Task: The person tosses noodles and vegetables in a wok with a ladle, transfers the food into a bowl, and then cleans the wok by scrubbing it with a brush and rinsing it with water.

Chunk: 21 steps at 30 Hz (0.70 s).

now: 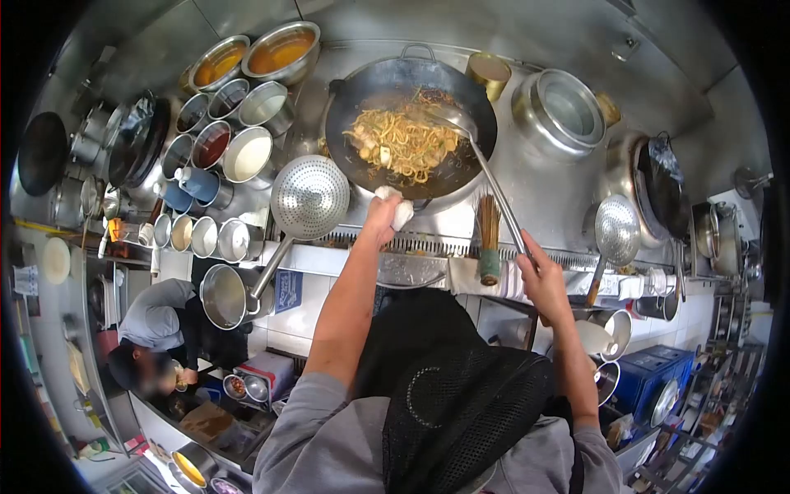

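A large dark wok sits on the steel range, with noodles and pale chunks in its middle. At the wok's near rim my left hand is closed round a folded white cloth. The cloth covers whatever part of the wok it grips. To the right, my right hand is wrapped round the long handle of a metal wok ladle. Its head rests among the noodles at the wok's right side.
Left of the wok lies a big perforated strainer, beside several steel pots of sauces and seasonings. A bamboo brush lies at the range's front edge. On the right stand a steel pot and another strainer. A person bends at lower left.
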Each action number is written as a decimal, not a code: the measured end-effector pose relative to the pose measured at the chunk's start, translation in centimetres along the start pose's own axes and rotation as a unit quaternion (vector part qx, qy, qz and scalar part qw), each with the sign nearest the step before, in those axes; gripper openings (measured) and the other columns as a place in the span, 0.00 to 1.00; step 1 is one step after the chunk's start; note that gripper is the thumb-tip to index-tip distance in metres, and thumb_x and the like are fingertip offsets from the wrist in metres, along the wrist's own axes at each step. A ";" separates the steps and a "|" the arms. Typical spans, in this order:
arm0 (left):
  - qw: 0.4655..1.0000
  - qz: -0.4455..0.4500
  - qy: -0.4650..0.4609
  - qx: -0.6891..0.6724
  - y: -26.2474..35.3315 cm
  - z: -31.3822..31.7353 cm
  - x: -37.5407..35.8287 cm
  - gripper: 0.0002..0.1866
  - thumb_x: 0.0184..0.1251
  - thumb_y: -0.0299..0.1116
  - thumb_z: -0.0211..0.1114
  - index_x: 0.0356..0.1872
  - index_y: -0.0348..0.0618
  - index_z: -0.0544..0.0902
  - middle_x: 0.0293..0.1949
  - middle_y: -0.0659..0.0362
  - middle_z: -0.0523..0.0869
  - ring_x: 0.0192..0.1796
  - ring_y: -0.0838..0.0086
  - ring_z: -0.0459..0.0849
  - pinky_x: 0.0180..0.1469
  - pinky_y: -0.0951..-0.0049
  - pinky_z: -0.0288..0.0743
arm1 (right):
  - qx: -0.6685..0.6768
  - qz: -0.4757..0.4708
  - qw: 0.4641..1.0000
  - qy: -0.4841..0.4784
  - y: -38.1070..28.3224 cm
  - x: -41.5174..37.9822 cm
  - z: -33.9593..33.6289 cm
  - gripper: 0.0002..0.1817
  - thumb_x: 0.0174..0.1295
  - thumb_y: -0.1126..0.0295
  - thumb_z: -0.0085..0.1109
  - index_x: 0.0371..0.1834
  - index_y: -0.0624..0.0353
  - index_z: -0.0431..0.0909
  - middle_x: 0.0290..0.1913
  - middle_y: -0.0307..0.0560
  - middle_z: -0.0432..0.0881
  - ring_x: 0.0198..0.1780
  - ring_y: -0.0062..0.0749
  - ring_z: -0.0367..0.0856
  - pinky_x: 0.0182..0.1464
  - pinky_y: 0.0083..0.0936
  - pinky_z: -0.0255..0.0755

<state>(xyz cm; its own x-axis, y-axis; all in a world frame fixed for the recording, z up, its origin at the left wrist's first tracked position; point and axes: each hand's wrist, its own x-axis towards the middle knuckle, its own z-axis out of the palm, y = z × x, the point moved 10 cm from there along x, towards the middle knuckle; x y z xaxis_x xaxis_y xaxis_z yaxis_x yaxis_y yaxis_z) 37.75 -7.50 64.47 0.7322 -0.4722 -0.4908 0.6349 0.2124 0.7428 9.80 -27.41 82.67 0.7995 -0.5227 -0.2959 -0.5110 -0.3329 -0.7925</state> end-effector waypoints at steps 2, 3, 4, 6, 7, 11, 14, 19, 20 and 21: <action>1.000 0.008 -0.002 0.003 0.1 -0.3 0.6 0.12 0.69 0.26 0.58 0.52 0.36 0.76 0.42 0.51 0.84 0.38 0.62 0.86 0.33 0.63 0.83 | -0.144 -0.130 0.976 0.101 0.1 4.1 -0.6 0.27 0.70 0.68 0.58 0.73 0.57 0.70 0.39 0.62 0.87 0.36 0.50 0.87 0.41 0.36 0.78; 1.000 0.008 -0.002 0.010 -0.1 -0.5 0.9 0.13 0.69 0.26 0.58 0.52 0.36 0.75 0.43 0.51 0.84 0.39 0.62 0.87 0.33 0.62 0.83 | -0.145 -0.132 0.976 0.100 0.2 6.1 0.1 0.27 0.70 0.68 0.58 0.73 0.57 0.70 0.39 0.62 0.87 0.36 0.50 0.87 0.41 0.36 0.78; 1.000 0.014 0.018 0.021 -0.5 -1.3 1.5 0.13 0.66 0.24 0.61 0.51 0.33 0.78 0.40 0.53 0.85 0.37 0.65 0.87 0.36 0.63 0.84 | -0.126 -0.138 0.976 0.110 -0.2 8.2 0.8 0.27 0.70 0.68 0.58 0.72 0.58 0.70 0.44 0.65 0.86 0.42 0.56 0.86 0.45 0.38 0.77; 1.000 0.015 0.019 0.016 -0.5 -1.5 2.0 0.12 0.65 0.24 0.61 0.50 0.34 0.79 0.40 0.54 0.85 0.37 0.66 0.87 0.35 0.63 0.83 | -0.078 -0.119 0.986 0.086 -1.9 12.3 2.5 0.27 0.70 0.67 0.57 0.72 0.58 0.70 0.51 0.69 0.84 0.49 0.60 0.85 0.51 0.40 0.76; 1.000 0.016 0.020 0.013 -0.8 -1.7 2.1 0.12 0.65 0.24 0.62 0.48 0.34 0.79 0.39 0.54 0.85 0.37 0.66 0.87 0.35 0.63 0.83 | -0.049 -0.091 0.993 0.052 -2.4 14.1 4.1 0.27 0.69 0.68 0.57 0.72 0.57 0.71 0.51 0.69 0.84 0.50 0.59 0.85 0.52 0.40 0.76; 0.998 0.009 -0.010 0.068 -0.5 -1.6 2.3 0.15 0.67 0.24 0.58 0.54 0.34 0.75 0.43 0.51 0.84 0.42 0.62 0.88 0.37 0.62 0.84 | -0.021 0.005 0.998 -0.061 -1.5 17.0 9.1 0.28 0.68 0.68 0.58 0.73 0.50 0.71 0.52 0.69 0.83 0.51 0.59 0.85 0.55 0.40 0.75; 0.997 0.042 0.032 0.061 0.9 -1.1 0.3 0.12 0.64 0.23 0.60 0.48 0.35 0.79 0.41 0.55 0.85 0.40 0.67 0.86 0.39 0.66 0.82 | -0.170 -0.275 0.946 -0.029 -1.9 13.9 7.8 0.31 0.66 0.68 0.61 0.73 0.32 0.70 0.43 0.59 0.86 0.42 0.58 0.84 0.47 0.43 0.78; 0.995 0.054 0.006 0.085 0.3 -1.2 1.3 0.09 0.58 0.21 0.59 0.40 0.37 0.81 0.35 0.61 0.83 0.35 0.74 0.81 0.36 0.70 0.75 | -0.418 -0.205 0.883 0.057 -5.1 6.7 -0.9 0.28 0.64 0.67 0.64 0.68 0.31 0.77 0.35 0.48 0.83 0.31 0.49 0.84 0.35 0.44 0.78; 0.996 0.051 -0.001 0.072 0.0 -1.1 1.4 0.09 0.58 0.21 0.60 0.40 0.37 0.81 0.35 0.60 0.83 0.36 0.74 0.81 0.36 0.70 0.76 | -0.442 -0.202 0.871 0.075 -6.9 5.2 -2.5 0.27 0.63 0.69 0.65 0.67 0.33 0.78 0.35 0.47 0.83 0.30 0.47 0.83 0.34 0.43 0.78; 0.997 0.048 -0.006 0.059 -0.2 -1.0 1.4 0.09 0.58 0.21 0.60 0.40 0.37 0.81 0.35 0.60 0.83 0.36 0.74 0.81 0.36 0.69 0.76 | -0.474 -0.202 0.852 0.090 -9.3 3.7 -4.0 0.28 0.62 0.72 0.65 0.66 0.34 0.79 0.34 0.47 0.83 0.29 0.46 0.83 0.33 0.41 0.78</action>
<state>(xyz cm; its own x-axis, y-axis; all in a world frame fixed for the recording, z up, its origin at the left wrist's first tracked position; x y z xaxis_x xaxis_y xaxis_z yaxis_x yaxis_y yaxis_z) 38.90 -7.29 63.23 0.7844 -0.4655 -0.4100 0.5286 0.1557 0.8345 16.29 -29.38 91.04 0.9530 -0.2981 0.0539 -0.2987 -0.9544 0.0015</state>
